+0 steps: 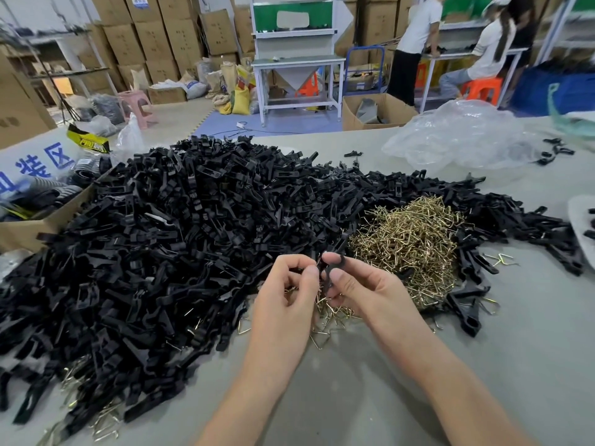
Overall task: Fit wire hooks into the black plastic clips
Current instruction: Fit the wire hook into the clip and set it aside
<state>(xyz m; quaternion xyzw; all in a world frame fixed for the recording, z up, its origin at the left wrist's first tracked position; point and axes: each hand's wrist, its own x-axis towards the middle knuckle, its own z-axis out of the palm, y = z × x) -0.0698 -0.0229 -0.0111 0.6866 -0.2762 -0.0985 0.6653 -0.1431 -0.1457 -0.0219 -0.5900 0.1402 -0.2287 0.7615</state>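
Note:
A black plastic clip [329, 274] stands upright between my two hands above the grey table [354, 397]. My right hand [363, 288] grips it with thumb and fingers. My left hand [286, 294] pinches a small brass wire hook [319, 261] against the clip's upper left side, with a few more hooks in its palm. A huge heap of black clips [180, 239] fills the table's left and middle. A mound of brass wire hooks [409, 243] lies just right of my hands. Loose hooks [325, 320] lie under my hands.
An open cardboard box [38, 217] with black parts sits at the table's left edge. Crumpled clear plastic [460, 136] lies at the back right, a white tray edge [581, 226] at the far right. Two people work at benches behind.

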